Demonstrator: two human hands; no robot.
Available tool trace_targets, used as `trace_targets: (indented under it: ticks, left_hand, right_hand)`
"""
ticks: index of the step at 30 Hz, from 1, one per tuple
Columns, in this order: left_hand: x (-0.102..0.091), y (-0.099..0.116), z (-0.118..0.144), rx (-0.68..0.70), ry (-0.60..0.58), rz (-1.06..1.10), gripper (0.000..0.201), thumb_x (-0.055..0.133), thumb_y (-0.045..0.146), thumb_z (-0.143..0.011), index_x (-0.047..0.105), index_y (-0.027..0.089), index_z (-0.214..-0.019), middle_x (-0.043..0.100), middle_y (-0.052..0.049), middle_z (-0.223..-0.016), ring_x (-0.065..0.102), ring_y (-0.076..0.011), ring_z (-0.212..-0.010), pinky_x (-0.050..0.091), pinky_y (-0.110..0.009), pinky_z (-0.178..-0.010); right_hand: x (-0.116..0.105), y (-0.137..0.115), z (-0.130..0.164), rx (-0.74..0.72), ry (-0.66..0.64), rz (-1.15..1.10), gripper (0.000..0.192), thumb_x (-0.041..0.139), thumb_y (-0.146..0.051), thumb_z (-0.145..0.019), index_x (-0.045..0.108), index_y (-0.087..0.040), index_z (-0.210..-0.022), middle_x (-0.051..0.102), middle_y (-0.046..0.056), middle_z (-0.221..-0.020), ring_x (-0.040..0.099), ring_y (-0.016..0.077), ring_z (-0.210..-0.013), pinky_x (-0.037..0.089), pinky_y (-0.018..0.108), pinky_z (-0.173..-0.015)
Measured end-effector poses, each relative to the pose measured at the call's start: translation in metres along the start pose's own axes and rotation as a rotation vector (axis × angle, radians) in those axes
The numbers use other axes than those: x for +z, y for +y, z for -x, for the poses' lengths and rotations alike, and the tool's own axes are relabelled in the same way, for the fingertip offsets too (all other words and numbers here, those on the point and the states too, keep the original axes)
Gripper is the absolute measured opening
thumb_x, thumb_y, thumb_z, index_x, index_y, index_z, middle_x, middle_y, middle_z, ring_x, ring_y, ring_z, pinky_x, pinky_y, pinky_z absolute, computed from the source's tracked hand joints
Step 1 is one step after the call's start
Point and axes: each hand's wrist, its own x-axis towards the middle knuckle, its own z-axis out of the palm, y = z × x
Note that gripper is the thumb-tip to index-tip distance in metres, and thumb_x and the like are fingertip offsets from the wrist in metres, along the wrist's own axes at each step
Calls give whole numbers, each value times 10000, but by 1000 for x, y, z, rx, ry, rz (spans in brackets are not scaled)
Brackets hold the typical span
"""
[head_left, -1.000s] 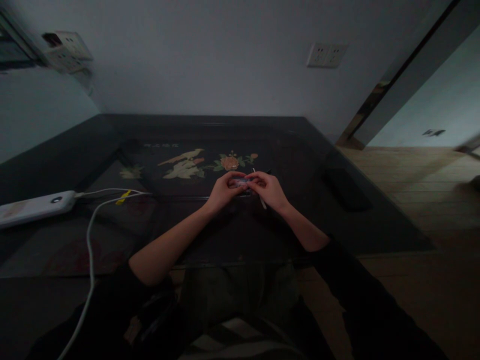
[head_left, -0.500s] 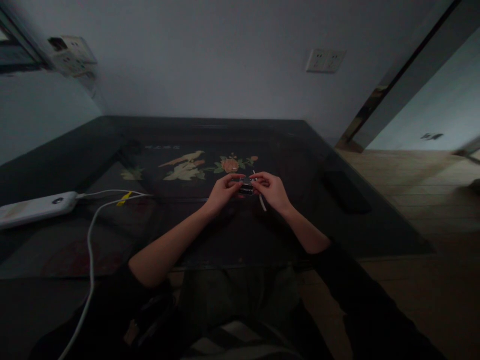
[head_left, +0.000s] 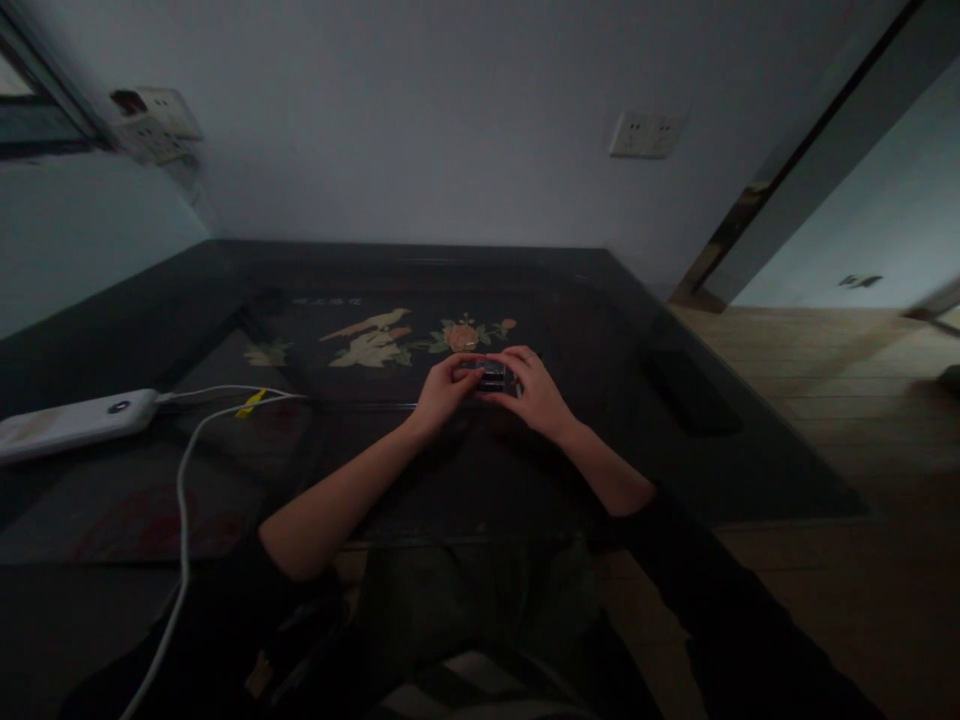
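We see both hands meeting over the middle of the dark glass-topped bench (head_left: 525, 480). The left hand (head_left: 444, 392) and the right hand (head_left: 534, 392) are curled toward each other, fingertips pinching a small dark object (head_left: 491, 376) from either side, low over the glass; the dim light keeps us from telling what the object is. Just beyond it, under the glass, lies a painted bird-and-flower panel (head_left: 390, 335). At far left a white power bank (head_left: 71, 425) rests on the bench, well apart from the hands, with a white cable (head_left: 182, 480) running from it toward the near edge. A flat dark object (head_left: 686, 390) lies on the right part of the bench. A wall socket (head_left: 646, 135) sits on the wall behind.
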Motion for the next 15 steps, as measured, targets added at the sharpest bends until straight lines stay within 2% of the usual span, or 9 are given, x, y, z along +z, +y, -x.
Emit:
trace_targets:
  ticks: [3, 11, 15]
  left_hand:
    - [1, -4, 0, 10, -10, -22, 346, 720, 260, -749, 632, 130, -1057, 717, -12, -728, 676, -142, -660, 549, -234, -621]
    - [0, -9, -2, 36, -39, -91, 356, 672, 285, -805, 594, 140, -1122, 698, -2, -699, 676, -146, -645, 533, -243, -639]
    - [3, -12, -1, 36, -106, -56, 379, 636, 327, -843, 532, 159, -1166, 729, -50, -860, 710, -172, -788, 553, -305, -753]
  right_hand:
    - [2, 1, 1, -17, -38, 80, 508, 711, -337, -823, 557, -287, -1304, 546, 90, -1204, 511, 292, -1186, 417, 520, -1046]
    - [3, 2, 0, 17, -42, 138, 509, 729, -279, -806, 567, -255, -1289, 580, 87, -1218, 529, 278, -1179, 433, 494, -1048]
    - [-14, 17, -3, 72, 14, 120, 495, 734, -252, -793, 589, -197, -1262, 587, 114, -1197, 542, 277, -1155, 458, 470, -1012]
